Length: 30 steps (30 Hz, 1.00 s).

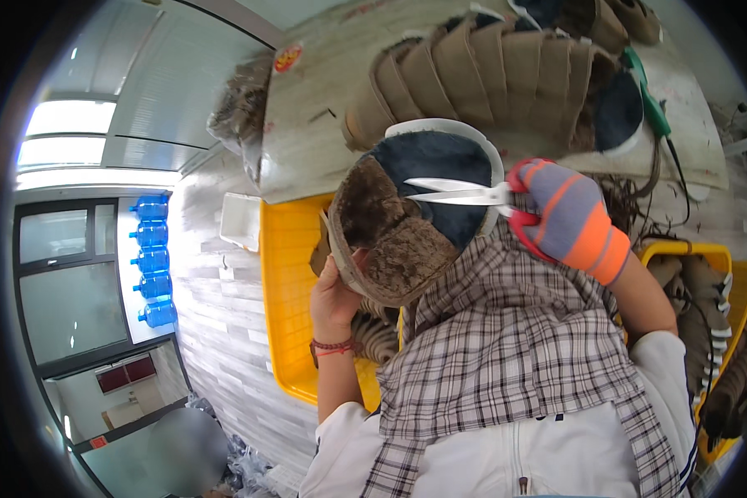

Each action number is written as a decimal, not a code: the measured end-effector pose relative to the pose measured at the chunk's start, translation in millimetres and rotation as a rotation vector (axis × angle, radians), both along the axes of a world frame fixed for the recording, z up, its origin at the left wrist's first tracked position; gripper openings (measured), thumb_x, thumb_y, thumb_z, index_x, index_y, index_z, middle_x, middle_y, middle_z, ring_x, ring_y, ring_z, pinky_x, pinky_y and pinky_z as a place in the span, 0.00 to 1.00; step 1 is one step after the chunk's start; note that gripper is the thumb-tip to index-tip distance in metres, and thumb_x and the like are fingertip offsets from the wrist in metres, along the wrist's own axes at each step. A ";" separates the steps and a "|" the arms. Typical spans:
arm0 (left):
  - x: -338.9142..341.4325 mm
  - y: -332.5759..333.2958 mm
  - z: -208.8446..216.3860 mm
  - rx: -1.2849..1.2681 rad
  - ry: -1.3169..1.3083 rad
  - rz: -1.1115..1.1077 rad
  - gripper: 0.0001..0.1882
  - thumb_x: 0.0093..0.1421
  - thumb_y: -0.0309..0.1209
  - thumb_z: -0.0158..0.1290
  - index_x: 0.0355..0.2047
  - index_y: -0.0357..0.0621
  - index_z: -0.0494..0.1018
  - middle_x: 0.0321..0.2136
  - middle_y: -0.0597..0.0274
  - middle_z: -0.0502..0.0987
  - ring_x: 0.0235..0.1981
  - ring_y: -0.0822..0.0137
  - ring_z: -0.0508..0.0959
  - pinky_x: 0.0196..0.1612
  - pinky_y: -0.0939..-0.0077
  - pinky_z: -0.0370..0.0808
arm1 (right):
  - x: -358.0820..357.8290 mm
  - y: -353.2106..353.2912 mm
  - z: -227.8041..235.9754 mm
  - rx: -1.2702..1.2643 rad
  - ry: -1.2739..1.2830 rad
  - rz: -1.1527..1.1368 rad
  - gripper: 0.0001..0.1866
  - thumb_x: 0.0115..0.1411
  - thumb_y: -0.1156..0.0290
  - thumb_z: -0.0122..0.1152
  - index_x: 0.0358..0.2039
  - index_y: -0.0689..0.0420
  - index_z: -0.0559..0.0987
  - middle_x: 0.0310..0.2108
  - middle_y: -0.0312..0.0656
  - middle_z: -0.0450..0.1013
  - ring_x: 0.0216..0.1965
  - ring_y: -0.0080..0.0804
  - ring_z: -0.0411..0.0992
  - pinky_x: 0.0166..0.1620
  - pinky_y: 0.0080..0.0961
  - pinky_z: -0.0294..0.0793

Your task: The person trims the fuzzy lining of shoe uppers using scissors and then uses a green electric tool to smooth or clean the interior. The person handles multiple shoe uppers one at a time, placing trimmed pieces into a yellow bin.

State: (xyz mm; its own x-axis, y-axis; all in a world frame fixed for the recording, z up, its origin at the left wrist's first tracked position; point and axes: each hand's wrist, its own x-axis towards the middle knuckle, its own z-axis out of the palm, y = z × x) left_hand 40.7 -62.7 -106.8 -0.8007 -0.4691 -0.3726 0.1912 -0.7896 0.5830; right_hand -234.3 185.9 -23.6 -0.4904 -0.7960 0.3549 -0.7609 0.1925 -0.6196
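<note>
My left hand (334, 295), bare and with red bracelets at the wrist, grips a brown slipper (402, 261) by its lower left edge. Its opening faces me, showing brown fur lining, a navy plush inside and a white rim at the top. Some of my left fingers are hidden behind it. In a striped grey and orange glove, my right hand (568, 216) is closed round the red handles of a pair of scissors (465, 192). The blades are slightly apart and lie in front of the navy plush, pointing left. Whether they touch it I cannot tell.
A long row of nested brown slippers (481, 79) lies on the table (303, 158). Beyond it is a green tool (649, 95) with a black cord. Yellow crates (286, 332) stand below on both sides, with slippers inside. Blue water bottles (152, 260) line the left wall.
</note>
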 end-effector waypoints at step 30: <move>18.8 25.4 -77.7 0.083 -0.069 -0.103 0.16 0.60 0.33 0.52 0.47 0.42 0.68 0.46 0.54 0.73 0.49 0.58 0.72 0.60 0.57 0.62 | 40.3 -46.9 -97.3 0.606 0.316 0.389 0.12 0.48 0.59 0.62 0.30 0.52 0.76 0.26 0.40 0.72 0.29 0.36 0.72 0.32 0.30 0.69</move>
State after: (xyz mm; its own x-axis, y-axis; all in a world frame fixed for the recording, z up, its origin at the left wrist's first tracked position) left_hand 59.6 -37.4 -184.5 -0.8139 -0.3513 -0.4628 0.0687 -0.8490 0.5239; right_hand -194.0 139.0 -120.9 -0.0850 -0.9891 -0.1201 -0.9656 0.1115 -0.2348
